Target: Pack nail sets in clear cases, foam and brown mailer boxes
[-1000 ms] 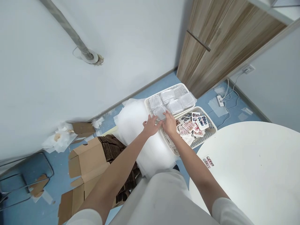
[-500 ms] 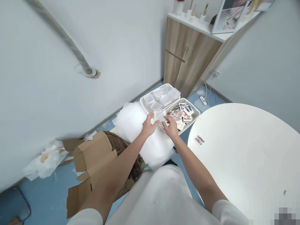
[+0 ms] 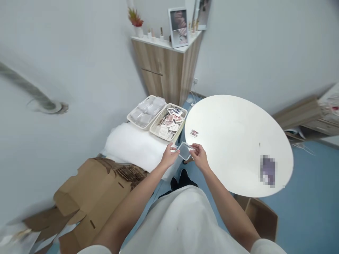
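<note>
Head view: clear box point(image 3: 184, 151) between fingers point(image 3: 197, 147)

Can't make out blurry purple thing point(image 3: 268, 170) on table point(image 3: 233, 141) | can't see whole pipe point(image 3: 25, 85) far left of table

Right of centre in the frame, a round white table point(image 3: 227, 141) was seen; near its left edge a small patterned card point(image 3: 194, 133) was laid, and toward its lower right a purple shape point(image 3: 268, 171) was blurred by pixels. Left of centre, clear boxes point(image 3: 147, 106) were held in one white basket point(image 3: 143, 127) and cards point(image 3: 171, 120) in a second basket point(image 3: 160, 136) beside it. Upper centre, the cabinet top point(image 3: 156, 42) was occupied by a potted plant point(image 3: 136, 20), small bottles point(image 3: 161, 37) and a framed picture point(image 3: 179, 28).
</note>
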A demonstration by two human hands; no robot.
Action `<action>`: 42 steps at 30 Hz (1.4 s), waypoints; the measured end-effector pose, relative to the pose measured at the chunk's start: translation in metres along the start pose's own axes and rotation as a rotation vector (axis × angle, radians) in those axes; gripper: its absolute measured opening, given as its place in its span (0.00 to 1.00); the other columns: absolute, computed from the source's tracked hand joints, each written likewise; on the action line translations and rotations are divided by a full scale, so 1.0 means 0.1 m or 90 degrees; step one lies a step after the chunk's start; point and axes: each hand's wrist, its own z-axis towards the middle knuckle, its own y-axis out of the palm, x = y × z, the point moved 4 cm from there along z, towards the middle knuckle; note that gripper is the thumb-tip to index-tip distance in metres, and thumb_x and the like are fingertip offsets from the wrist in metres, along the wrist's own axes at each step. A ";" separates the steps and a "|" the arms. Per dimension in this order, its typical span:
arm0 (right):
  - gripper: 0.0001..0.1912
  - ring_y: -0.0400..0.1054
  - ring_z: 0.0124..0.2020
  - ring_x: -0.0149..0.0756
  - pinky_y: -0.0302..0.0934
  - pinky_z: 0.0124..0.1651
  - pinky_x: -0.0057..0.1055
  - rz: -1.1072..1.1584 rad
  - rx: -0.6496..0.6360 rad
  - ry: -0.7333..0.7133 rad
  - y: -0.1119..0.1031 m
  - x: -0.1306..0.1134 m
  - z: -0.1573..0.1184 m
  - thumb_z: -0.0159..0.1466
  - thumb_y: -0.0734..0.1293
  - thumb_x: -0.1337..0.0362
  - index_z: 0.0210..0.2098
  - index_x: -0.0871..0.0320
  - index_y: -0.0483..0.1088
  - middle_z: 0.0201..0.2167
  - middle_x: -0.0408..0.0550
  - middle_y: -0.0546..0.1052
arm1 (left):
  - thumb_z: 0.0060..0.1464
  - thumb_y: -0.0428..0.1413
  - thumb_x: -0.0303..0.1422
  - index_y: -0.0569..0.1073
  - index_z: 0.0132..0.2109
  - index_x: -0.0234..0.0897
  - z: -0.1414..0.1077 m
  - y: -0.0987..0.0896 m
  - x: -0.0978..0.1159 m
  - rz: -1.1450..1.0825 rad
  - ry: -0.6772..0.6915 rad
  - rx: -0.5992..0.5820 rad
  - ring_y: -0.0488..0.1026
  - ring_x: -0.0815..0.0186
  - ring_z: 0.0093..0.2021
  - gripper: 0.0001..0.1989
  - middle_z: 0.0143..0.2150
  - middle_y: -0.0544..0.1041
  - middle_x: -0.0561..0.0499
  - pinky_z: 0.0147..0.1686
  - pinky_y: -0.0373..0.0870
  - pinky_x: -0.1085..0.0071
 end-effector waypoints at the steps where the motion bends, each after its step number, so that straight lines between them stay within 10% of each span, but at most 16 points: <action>1: 0.20 0.67 0.31 0.32 0.63 0.37 0.34 0.015 0.006 0.007 -0.11 0.01 -0.07 0.50 0.66 0.58 0.42 0.57 0.63 0.41 0.50 0.72 | 0.47 0.55 0.37 0.61 0.54 0.35 -0.03 0.11 0.03 -0.002 0.010 -0.041 0.71 0.68 0.35 0.27 0.43 0.71 0.45 0.37 0.66 0.70; 6: 0.17 0.68 0.33 0.34 0.63 0.40 0.36 0.057 0.088 0.051 -0.68 0.08 -0.36 0.49 0.67 0.59 0.38 0.57 0.67 0.40 0.49 0.72 | 0.46 0.56 0.36 0.71 0.37 0.32 -0.18 0.68 0.18 -0.051 0.047 -0.260 0.70 0.69 0.30 0.12 0.30 0.73 0.49 0.35 0.66 0.70; 12: 0.21 0.70 0.34 0.35 0.64 0.41 0.38 0.210 0.230 0.096 -1.32 0.20 -0.67 0.45 0.71 0.59 0.39 0.56 0.66 0.39 0.48 0.72 | 0.43 0.59 0.36 0.70 0.35 0.33 -0.33 1.33 0.23 -0.071 -0.013 -0.356 0.68 0.72 0.26 0.13 0.28 0.71 0.52 0.29 0.65 0.74; 22: 0.19 0.67 0.45 0.40 0.61 0.46 0.40 0.386 0.023 0.142 -1.93 0.31 -0.76 0.48 0.68 0.50 0.33 0.56 0.67 0.47 0.51 0.71 | 0.44 0.58 0.36 0.66 0.40 0.35 -0.42 2.14 0.42 -0.086 -0.070 -0.385 0.70 0.71 0.30 0.16 0.30 0.73 0.51 0.32 0.64 0.73; 33: 0.16 0.67 0.41 0.36 0.62 0.43 0.41 0.372 -0.011 0.167 -2.36 0.40 -0.53 0.50 0.67 0.52 0.34 0.53 0.64 0.39 0.47 0.72 | 0.48 0.53 0.39 0.72 0.36 0.38 -0.47 2.68 0.76 0.104 0.114 -0.336 0.66 0.62 0.47 0.11 0.42 0.72 0.47 0.47 0.60 0.64; 42: 0.22 0.63 0.42 0.38 0.63 0.38 0.35 0.019 0.239 0.129 -2.37 0.40 -0.55 0.46 0.69 0.54 0.37 0.52 0.59 0.42 0.47 0.63 | 0.46 0.54 0.41 0.71 0.42 0.35 -0.41 2.67 0.93 0.055 0.073 -0.461 0.71 0.66 0.34 0.18 0.35 0.73 0.48 0.39 0.65 0.68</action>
